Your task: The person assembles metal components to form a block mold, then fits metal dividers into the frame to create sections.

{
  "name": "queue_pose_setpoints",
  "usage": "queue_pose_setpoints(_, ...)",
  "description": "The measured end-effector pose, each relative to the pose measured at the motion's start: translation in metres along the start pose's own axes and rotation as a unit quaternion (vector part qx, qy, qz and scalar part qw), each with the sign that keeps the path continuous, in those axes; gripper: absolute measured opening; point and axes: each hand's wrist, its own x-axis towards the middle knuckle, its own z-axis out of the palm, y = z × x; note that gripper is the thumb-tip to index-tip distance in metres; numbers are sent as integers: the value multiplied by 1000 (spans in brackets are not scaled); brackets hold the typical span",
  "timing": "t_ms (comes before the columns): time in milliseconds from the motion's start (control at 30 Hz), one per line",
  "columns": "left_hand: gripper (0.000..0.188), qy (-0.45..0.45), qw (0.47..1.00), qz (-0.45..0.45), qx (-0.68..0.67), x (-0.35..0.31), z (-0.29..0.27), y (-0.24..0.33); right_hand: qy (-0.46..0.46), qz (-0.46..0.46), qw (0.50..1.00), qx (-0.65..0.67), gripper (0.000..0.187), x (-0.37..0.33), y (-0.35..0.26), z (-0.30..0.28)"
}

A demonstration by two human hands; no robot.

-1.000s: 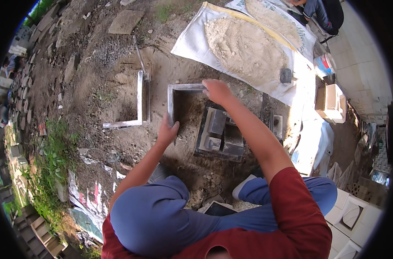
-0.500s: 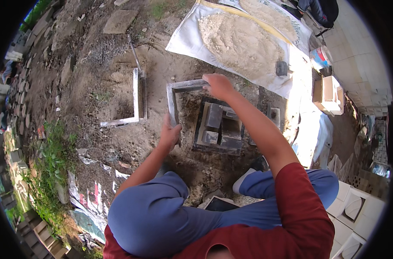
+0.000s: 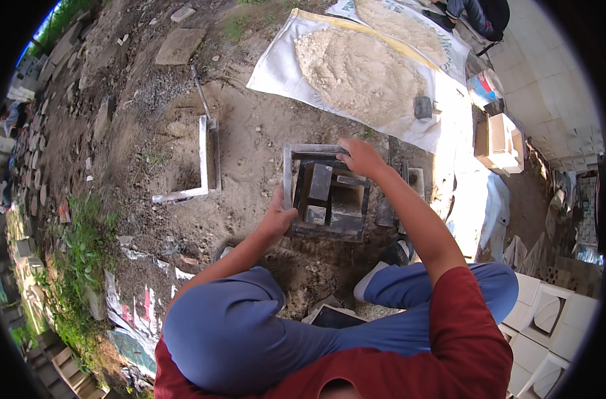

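Note:
An L-shaped metal mould side (image 3: 288, 174) is held between my two hands over a square base plate (image 3: 329, 234) on the ground. Grey rectangular core blocks (image 3: 321, 183) stand on that plate, and the L-shaped piece runs along its left and far sides. My left hand (image 3: 277, 218) grips the near end of the left arm of the L. At the far right end, my right hand (image 3: 361, 159) has its fingers closed over the other arm. Whether the piece rests on the plate, I cannot tell. A second L-shaped mould side (image 3: 204, 159) lies on the dirt to the left.
White sheets carry a heap of pale sandy powder (image 3: 363, 63), with a dark block (image 3: 422, 107) on its near edge. A thin rod (image 3: 200, 93) lies beyond the second mould side. Boxy pale blocks (image 3: 501, 143) and a bucket (image 3: 484, 88) stand right. A person (image 3: 479, 16) sits far right.
Both hands have brought the L-shaped mould side right and nearer, from beside the base plate to around its far left corner. The second mould side has stayed on the ground.

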Motion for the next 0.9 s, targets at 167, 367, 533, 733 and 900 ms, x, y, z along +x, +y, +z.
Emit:
queue_pose_setpoints(167,99,-34,999,11,-16,7,8,2,-16,33,999,8,29,-14,14,2)
queue_pose_setpoints(367,99,-50,999,-2,-13,14,4,-6,-32,42,998,46,28,-22,19,2)
queue_pose_setpoints(533,96,-63,997,-38,-18,18,4,-5,-27,42,996,68,31,-31,30,3)
queue_pose_setpoints(733,96,-63,997,-42,-2,16,10,3,-78,77,991,78,34,-34,34,2)
queue_pose_setpoints(900,98,-78,996,-49,-16,14,13,6,-72,85,990,81,36,-40,34,3)
